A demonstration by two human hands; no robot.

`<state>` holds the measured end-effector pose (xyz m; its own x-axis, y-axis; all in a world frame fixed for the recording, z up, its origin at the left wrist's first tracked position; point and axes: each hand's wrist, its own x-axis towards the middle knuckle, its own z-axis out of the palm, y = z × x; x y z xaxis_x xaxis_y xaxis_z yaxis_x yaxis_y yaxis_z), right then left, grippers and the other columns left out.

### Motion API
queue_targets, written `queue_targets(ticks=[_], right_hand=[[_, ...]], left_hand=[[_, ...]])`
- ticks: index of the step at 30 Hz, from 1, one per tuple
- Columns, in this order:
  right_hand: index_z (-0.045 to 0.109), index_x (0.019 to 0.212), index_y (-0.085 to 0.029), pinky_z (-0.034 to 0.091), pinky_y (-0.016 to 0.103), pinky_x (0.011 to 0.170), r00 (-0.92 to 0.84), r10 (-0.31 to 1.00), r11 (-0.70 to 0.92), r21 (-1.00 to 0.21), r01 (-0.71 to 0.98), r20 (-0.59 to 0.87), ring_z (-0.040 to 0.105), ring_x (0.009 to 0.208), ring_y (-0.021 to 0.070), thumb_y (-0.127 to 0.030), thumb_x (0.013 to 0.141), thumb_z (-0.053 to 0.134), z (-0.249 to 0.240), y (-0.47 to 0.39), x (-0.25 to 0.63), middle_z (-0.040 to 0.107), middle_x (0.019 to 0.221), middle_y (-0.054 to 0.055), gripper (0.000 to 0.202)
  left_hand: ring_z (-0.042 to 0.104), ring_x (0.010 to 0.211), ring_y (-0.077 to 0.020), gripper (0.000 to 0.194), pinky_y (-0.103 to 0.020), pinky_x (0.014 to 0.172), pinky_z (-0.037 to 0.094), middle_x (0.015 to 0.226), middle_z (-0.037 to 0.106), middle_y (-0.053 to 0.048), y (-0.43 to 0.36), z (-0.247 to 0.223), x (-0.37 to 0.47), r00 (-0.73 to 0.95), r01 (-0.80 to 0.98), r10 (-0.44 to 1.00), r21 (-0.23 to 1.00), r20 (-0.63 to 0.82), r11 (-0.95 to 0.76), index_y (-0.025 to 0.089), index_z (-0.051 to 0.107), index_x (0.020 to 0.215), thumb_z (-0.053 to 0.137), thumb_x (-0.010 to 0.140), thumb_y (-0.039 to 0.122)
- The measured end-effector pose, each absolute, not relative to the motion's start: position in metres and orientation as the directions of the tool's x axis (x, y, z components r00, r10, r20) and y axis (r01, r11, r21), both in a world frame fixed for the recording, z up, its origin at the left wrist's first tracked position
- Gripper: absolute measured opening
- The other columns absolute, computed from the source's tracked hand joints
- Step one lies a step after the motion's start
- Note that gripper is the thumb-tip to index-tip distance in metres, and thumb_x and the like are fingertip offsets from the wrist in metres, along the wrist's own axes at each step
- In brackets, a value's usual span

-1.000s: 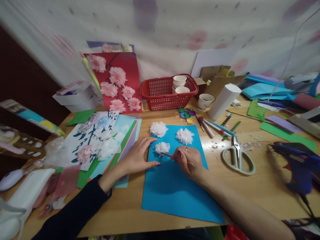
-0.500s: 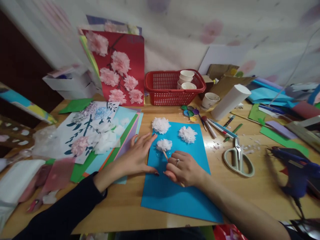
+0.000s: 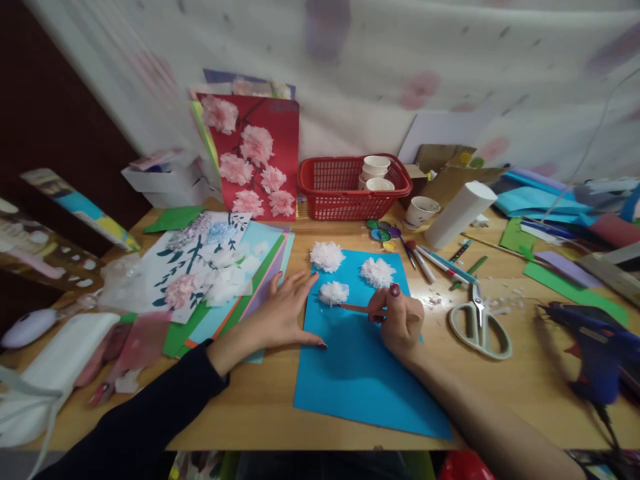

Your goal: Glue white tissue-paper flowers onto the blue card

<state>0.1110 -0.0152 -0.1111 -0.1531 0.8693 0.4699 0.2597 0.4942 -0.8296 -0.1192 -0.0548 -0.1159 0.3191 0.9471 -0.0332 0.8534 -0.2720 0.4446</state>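
A blue sheet of paper (image 3: pixel 370 383) lies on the wooden table, with three white crumpled-paper flowers on it: an upper-left flower (image 3: pixel 327 256), an upper-right flower (image 3: pixel 377 272) and a lower flower (image 3: pixel 333 293). My right hand (image 3: pixel 403 321) grips a thin brown wooden stick (image 3: pixel 356 309), whose tip reaches the lower flower's bottom edge. Whether that tip touches the flower or only the paper beside it, I cannot tell. My left hand (image 3: pixel 285 311) rests at the sheet's left edge, fingers spread and holding nothing.
Scissors (image 3: pixel 480 320) and a blue glue gun (image 3: pixel 590 347) lie to the right. Behind the sheet stand a red basket (image 3: pixel 345 210) with paper cups and a red picture (image 3: pixel 270 110) with pink flowers. Coloured papers (image 3: pixel 273 260) are stacked at left; a white roll (image 3: pixel 460 215) stands back right.
My right hand has moved up and right and turned, so the stick now points left at the lower flower. My left hand stays by the sheet's edge. The camera view has shifted slightly.
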Motion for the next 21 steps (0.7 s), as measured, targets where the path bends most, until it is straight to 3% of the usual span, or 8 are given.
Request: queue_targets(ticks=[5,7,9,11,13,17,21], right_hand=[[0.060,0.049,-0.021,0.040,0.027,0.042,-0.175,0.903,0.421,-0.890,0.173,0.393,0.051,0.040,0.0140,-0.064,0.097,0.035,-0.107,-0.012,0.109,0.054,0.040,0.002,0.069],[0.059,0.047,-0.020,0.039,0.027,0.042,-0.162,0.910,0.403,-0.905,0.132,0.382,0.050,0.039,0.0134,-0.064,0.096,0.037,-0.103,-0.009,0.109,0.053,0.039,0.002,0.069],[0.059,0.047,-0.020,0.038,0.027,0.041,-0.123,0.920,0.382,-0.922,0.063,0.373,0.048,0.038,0.0127,-0.064,0.095,0.040,-0.099,-0.005,0.110,0.051,0.038,0.001,0.068],[0.058,0.046,-0.020,0.036,0.026,0.038,-0.097,0.932,0.350,-0.937,-0.010,0.349,0.046,0.036,0.0119,-0.065,0.094,0.042,-0.097,-0.002,0.110,0.050,0.037,0.001,0.067],[0.057,0.046,-0.020,0.035,0.025,0.037,-0.085,0.944,0.316,-0.947,-0.049,0.319,0.044,0.035,0.0113,-0.065,0.093,0.043,-0.096,0.000,0.110,0.049,0.036,0.001,0.067],[0.057,0.044,-0.020,0.034,0.025,0.036,-0.080,0.959,0.267,-0.962,-0.063,0.271,0.043,0.034,0.0112,-0.063,0.092,0.047,-0.097,0.001,0.109,0.048,0.035,0.001,0.065],[0.058,0.045,-0.020,0.033,0.025,0.036,-0.102,0.962,0.247,-0.966,-0.071,0.253,0.043,0.034,0.0111,-0.066,0.090,0.048,-0.097,0.000,0.109,0.048,0.035,0.001,0.065]], left_hand=[[0.023,0.149,-0.0371,0.106,-0.060,0.118,0.011,0.159,0.032,-0.019,-0.055,-0.109,-0.116,0.313,0.837,0.950,0.470,0.006,-0.279,0.023,0.031,0.153,0.074,0.069,0.070],[0.037,0.143,-0.0341,0.073,-0.056,0.117,0.018,0.150,0.049,-0.014,-0.051,-0.097,-0.129,0.249,0.838,0.963,0.475,0.105,-0.268,0.025,0.049,0.141,0.069,0.080,0.060],[0.056,0.125,-0.0292,0.033,-0.051,0.114,0.025,0.124,0.070,-0.009,-0.044,-0.083,-0.153,0.109,0.853,0.960,0.471,0.259,-0.224,0.024,0.068,0.117,0.061,0.091,0.044],[0.067,0.098,-0.0244,0.017,-0.045,0.108,0.035,0.093,0.077,-0.005,-0.038,-0.071,-0.184,-0.044,0.853,0.925,0.497,0.377,-0.162,0.022,0.073,0.094,0.063,0.088,0.034],[0.067,0.094,-0.0240,0.019,-0.038,0.095,0.045,0.089,0.075,-0.004,-0.034,-0.065,-0.215,-0.141,0.836,0.912,0.539,0.384,-0.097,0.021,0.073,0.095,0.069,0.080,0.033],[0.067,0.091,-0.0259,0.019,-0.035,0.085,0.046,0.090,0.075,-0.006,-0.030,-0.071,-0.250,-0.185,0.853,0.957,0.520,0.223,0.044,0.020,0.075,0.081,0.067,0.076,0.036],[0.066,0.091,-0.0268,0.023,-0.034,0.080,0.046,0.090,0.074,-0.007,-0.032,-0.077,-0.258,-0.222,0.858,0.968,0.495,0.120,0.136,0.021,0.076,0.081,0.067,0.075,0.040]])
